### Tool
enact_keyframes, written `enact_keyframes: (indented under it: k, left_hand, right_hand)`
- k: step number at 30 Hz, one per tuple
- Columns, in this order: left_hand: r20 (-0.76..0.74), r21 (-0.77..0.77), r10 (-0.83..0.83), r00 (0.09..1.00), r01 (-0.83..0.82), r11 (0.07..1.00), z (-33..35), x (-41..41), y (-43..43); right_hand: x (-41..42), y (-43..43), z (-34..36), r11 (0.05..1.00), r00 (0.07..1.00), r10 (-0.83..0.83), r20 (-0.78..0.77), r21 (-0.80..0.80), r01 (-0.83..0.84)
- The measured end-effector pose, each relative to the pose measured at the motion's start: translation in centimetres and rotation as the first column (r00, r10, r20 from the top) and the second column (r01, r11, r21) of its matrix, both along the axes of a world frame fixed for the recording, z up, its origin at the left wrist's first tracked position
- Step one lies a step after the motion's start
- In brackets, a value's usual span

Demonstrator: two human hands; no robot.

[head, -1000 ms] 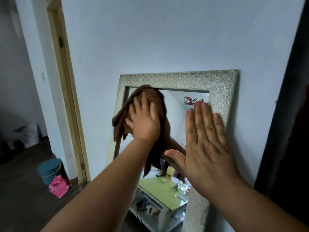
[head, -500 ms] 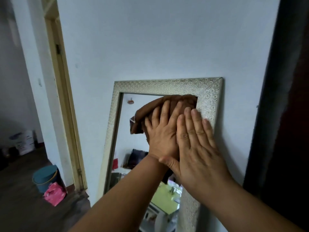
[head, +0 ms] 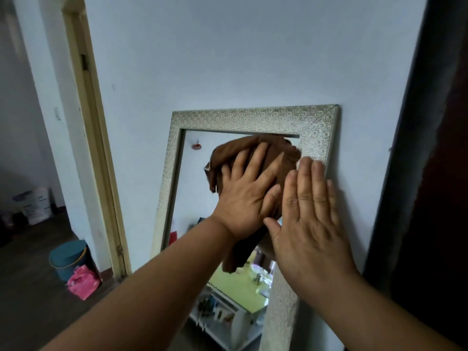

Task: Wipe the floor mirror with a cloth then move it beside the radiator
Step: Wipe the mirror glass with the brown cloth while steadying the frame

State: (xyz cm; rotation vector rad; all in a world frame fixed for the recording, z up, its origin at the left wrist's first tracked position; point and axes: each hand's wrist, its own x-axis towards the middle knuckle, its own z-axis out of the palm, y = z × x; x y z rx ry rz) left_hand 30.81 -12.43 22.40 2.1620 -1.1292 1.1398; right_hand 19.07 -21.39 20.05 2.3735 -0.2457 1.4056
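The floor mirror has a silver patterned frame and leans upright against a pale wall. My left hand presses a brown cloth flat on the glass near the upper right corner. My right hand lies flat with fingers together on the mirror's right frame edge, just beside the left hand. Part of the cloth hangs down below my left palm. No radiator is in view.
A doorway with a cream frame opens at the left. On the dark floor by it stand a blue bin and a pink bag. A white box sits farther back. A dark vertical panel borders the right side.
My left hand swept the cloth from the mirror's upper left to its upper right, then shifted slightly back left. My right hand stayed flat on the right frame.
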Motion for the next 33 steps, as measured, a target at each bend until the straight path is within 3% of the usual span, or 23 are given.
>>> enact_keyframes:
  k: [2,4,7,10,12,14,18,22,27,33]
  left_hand:
    - [0.079,-0.040,0.030,0.996,-0.027,0.999,0.4,0.8,-0.4]
    - [0.061,-0.106,0.075,0.995,-0.068,0.992,0.1,1.2,-0.7]
    - [-0.198,-0.267,0.153,0.968,-0.203,0.942,-1.4,1.7,-0.1]
    - [-0.494,-0.328,0.179,0.851,-0.373,0.868,-3.7,2.4,1.5]
    - [-0.604,-0.323,0.152,0.782,-0.415,0.850,-4.5,1.5,1.7]
    - [-0.568,-0.253,0.141,0.811,-0.336,0.907,-4.4,-0.4,0.9]
    - [-0.212,-0.021,0.036,0.977,-0.041,0.999,-2.8,-2.3,-0.5]
    - [0.008,-0.005,0.045,0.999,-0.045,0.999,-1.2,1.7,1.1]
    - [-0.322,-0.273,0.186,0.928,-0.279,0.921,-0.3,7.4,3.8]
    - [-0.451,-0.368,0.185,0.873,-0.371,0.853,-2.8,8.8,5.1]
  right_hand:
    - [0.0,-0.4,-0.3,1.000,1.000,-0.017,0.012,-0.007,0.017]
    - [0.0,-0.5,-0.4,0.999,0.999,-0.033,0.003,0.003,0.033]
    - [-0.2,-0.2,-0.3,0.999,0.998,-0.045,-0.037,0.020,0.046]
    - [-0.6,-0.1,-0.3,1.000,0.998,-0.026,-0.060,0.016,0.027]
    - [-0.9,0.0,-0.5,0.999,0.996,-0.033,-0.087,0.003,0.034]
    - [-1.0,0.3,-0.7,0.999,0.993,-0.045,-0.110,-0.001,0.045]
    - [-1.1,0.6,-0.7,0.999,0.995,-0.008,-0.104,0.047,0.013]
    - [-1.2,0.8,-0.9,0.998,0.995,-0.020,-0.093,0.062,0.026]
    - [-1.1,0.5,-1.2,1.000,0.997,-0.012,-0.079,0.028,0.014]
    - [-0.8,0.7,-1.2,0.999,0.995,-0.044,-0.092,0.007,0.045]
